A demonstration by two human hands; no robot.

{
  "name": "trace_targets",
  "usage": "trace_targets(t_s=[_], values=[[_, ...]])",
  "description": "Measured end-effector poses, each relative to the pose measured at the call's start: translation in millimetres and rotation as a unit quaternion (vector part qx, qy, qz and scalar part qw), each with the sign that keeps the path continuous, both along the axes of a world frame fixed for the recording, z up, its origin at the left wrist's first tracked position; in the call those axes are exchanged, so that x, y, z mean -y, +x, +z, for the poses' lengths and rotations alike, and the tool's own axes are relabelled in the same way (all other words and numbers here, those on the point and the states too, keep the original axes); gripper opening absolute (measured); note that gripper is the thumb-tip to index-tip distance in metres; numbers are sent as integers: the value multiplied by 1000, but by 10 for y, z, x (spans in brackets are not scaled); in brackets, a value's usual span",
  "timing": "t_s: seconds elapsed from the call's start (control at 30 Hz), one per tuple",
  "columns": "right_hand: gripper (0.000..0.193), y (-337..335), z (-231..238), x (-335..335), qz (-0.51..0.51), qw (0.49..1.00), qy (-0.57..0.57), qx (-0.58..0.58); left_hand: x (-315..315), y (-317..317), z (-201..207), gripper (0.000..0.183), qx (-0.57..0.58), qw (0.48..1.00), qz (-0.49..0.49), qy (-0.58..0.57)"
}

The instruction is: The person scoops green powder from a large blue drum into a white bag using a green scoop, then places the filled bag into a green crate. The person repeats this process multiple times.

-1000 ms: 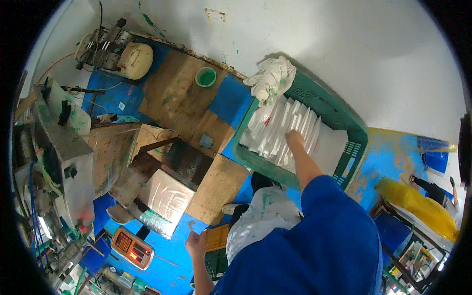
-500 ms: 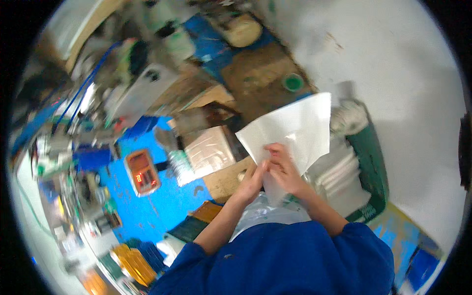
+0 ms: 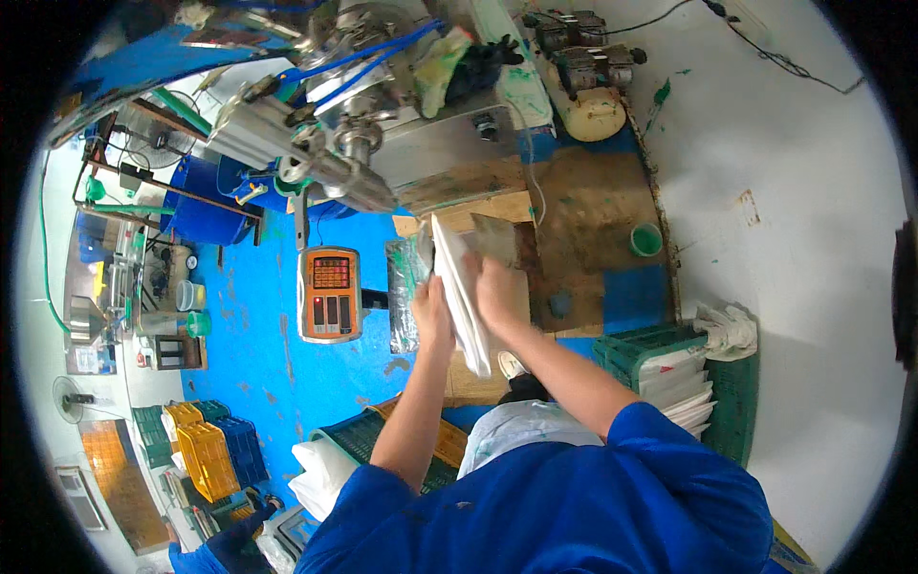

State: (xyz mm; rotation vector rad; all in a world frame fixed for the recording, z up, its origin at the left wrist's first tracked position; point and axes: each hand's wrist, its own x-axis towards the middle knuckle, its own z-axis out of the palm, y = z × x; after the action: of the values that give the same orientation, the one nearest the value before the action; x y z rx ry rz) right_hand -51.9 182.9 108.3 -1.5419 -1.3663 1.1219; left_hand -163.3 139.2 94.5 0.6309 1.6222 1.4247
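A flat white bag (image 3: 457, 297) stands nearly edge-on in front of me, its top leaning left. My left hand (image 3: 435, 316) is closed on its left side, with the fingers partly behind it. My right hand (image 3: 497, 295) is against the bag's right face; motion smears its fingers, so their grip is unclear. Beyond the bag's left side sits an orange-framed digital scale (image 3: 330, 295), its display lit. Above the scale a metal filling nozzle (image 3: 368, 182) reaches out from a steel machine (image 3: 449, 153).
A green crate (image 3: 645, 349) of stacked white bags stands at my right, a crumpled white cloth (image 3: 727, 333) on its far corner. Yellow crates (image 3: 206, 459) stand at the lower left. Blue drums (image 3: 206, 201) are at the far left. A green-filled cup (image 3: 646, 239) sits far right. A person (image 3: 225, 550) is at the lower left edge.
My view has swung left, away from the crate of bags and toward the scale and nozzle. The bag, spread wide before, is now seen edge-on between my hands.
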Motion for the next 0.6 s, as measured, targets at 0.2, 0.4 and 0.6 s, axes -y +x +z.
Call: trace_targets(t_s=[0.2, 0.4, 0.6], values=[[41, -259, -558, -1258, -76, 981, -60, 169, -1181, -891, -575, 25, -274, 961, 28, 20], [42, -237, -1086, -1451, -114, 977, -63, 169, -1372, -1103, -820, 20, -374, 923, -28, -80], [37, -263, -826, -1326, -96, 960, -150, 216, -1528, -831, -101, 27, -589, 705, -394, 23]])
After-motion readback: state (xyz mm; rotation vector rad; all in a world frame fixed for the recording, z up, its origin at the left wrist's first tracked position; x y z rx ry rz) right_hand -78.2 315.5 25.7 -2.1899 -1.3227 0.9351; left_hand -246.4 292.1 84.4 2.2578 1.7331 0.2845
